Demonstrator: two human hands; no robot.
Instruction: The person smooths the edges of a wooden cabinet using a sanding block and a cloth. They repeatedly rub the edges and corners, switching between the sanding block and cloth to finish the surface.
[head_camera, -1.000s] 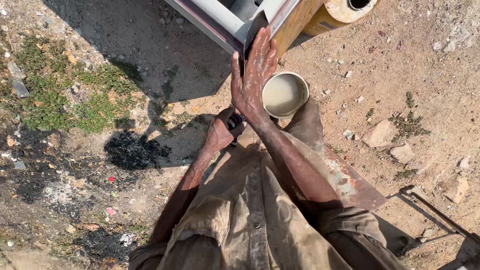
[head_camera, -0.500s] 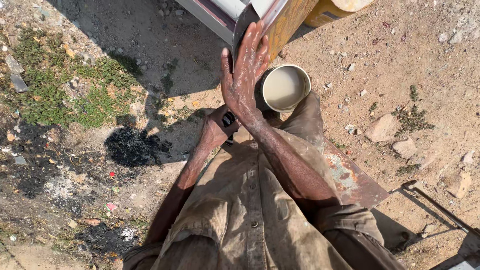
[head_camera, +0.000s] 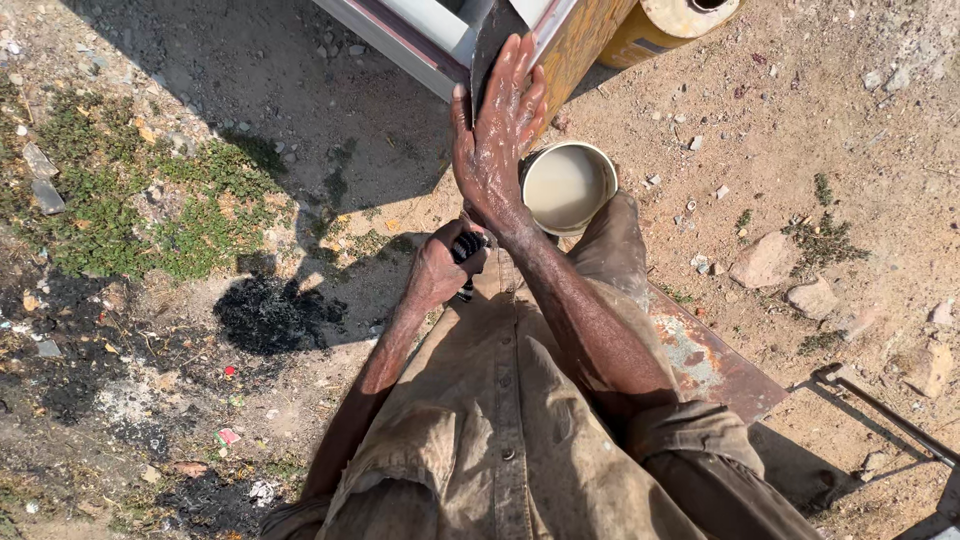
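Observation:
My right hand (head_camera: 497, 130) lies flat, fingers together and stretched out, pressed against the dark edge of a metal frame (head_camera: 430, 40) at the top. My left hand (head_camera: 440, 265) is curled around a small dark object (head_camera: 468, 250) just below the right wrist; what that object is I cannot tell. Right beside my right hand, on the ground, stands a round metal can (head_camera: 567, 185) holding a pale beige liquid. Both forearms look wet and grimy. I wear a dirty tan shirt.
A yellow drum (head_camera: 680, 22) lies at the top right. A rusty metal plate (head_camera: 705, 360) sits by my right leg, a thin metal rod (head_camera: 880, 410) further right. Stones (head_camera: 765, 262) dot the dirt. Grass (head_camera: 130, 210) and black ash (head_camera: 270, 315) lie on the left.
My left hand has slid down away from the right wrist and now grips the dark object lower. My right hand stays pressed on the frame.

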